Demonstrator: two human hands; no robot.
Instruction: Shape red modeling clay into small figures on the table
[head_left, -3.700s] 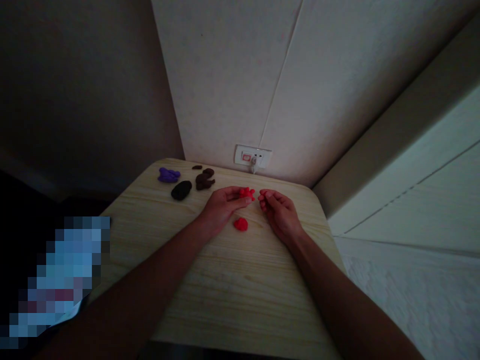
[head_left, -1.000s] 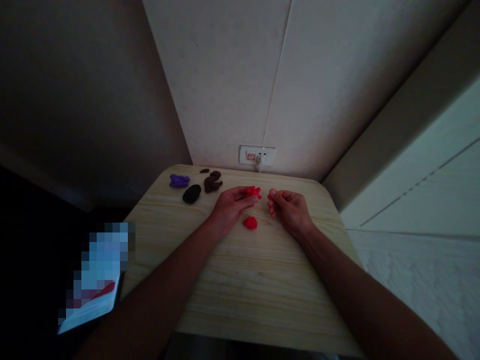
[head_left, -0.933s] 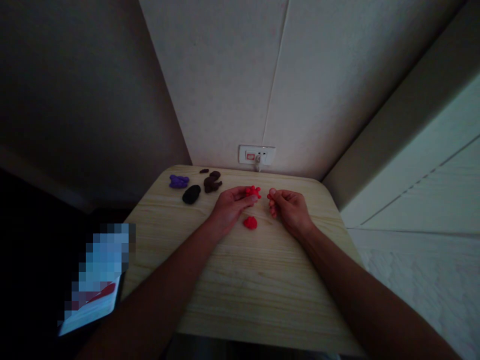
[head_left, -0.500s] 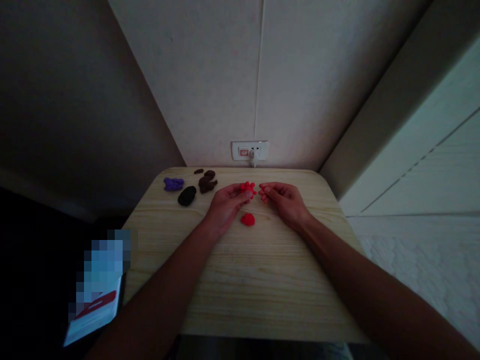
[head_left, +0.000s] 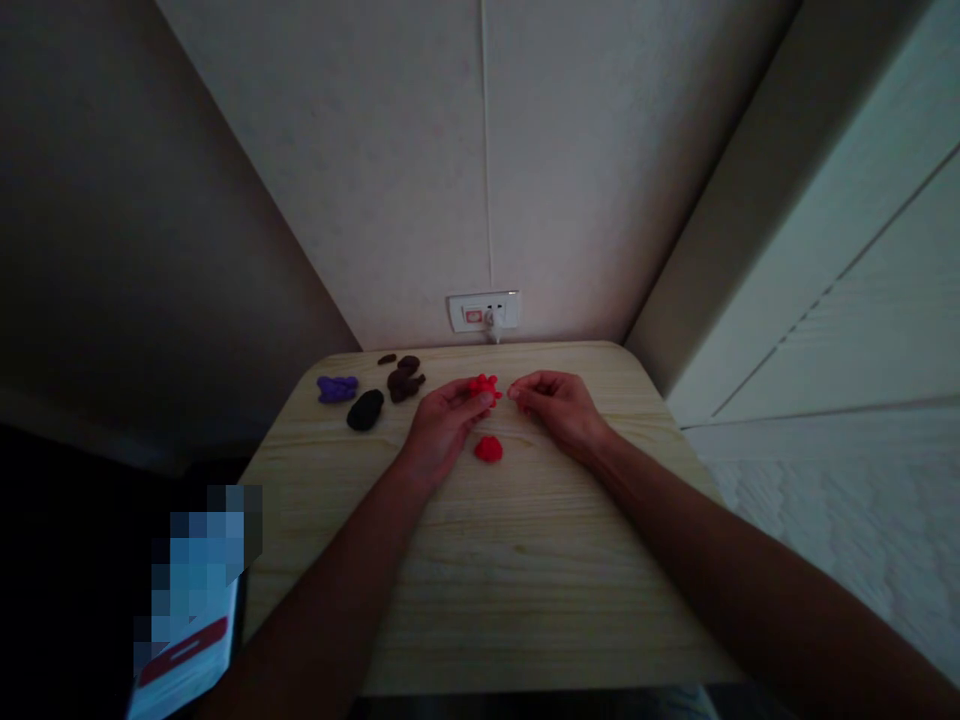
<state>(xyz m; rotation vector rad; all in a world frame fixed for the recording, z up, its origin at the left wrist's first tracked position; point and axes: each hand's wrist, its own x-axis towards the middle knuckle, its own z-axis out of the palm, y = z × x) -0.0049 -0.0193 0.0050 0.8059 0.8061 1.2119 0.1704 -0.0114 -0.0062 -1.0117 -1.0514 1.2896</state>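
My left hand (head_left: 448,415) is closed on a red modelling clay figure (head_left: 486,386) with small rounded knobs around its edge. The thumb lies over the figure's near side and hides part of it. Just to the right, my right hand (head_left: 551,403) is pinched with thumb and forefinger together. A tiny bit of red clay shows at its fingertips, mostly covered by them. A short gap separates the two hands. Below them, a loose lump of red clay (head_left: 489,449) rests on the wooden table (head_left: 495,580).
At the table's back left lie a purple clay piece (head_left: 337,389), a black clay lump (head_left: 366,410) and brown clay pieces (head_left: 405,381). A wall socket (head_left: 484,312) with a plug sits behind the table. At the lower left is a lit screen (head_left: 187,650), partly blurred.
The view has shifted, so the table and wall appear turned. My right hand has moved its pinched fingertips close to the red figure and slightly back. My left hand keeps hold of the figure.
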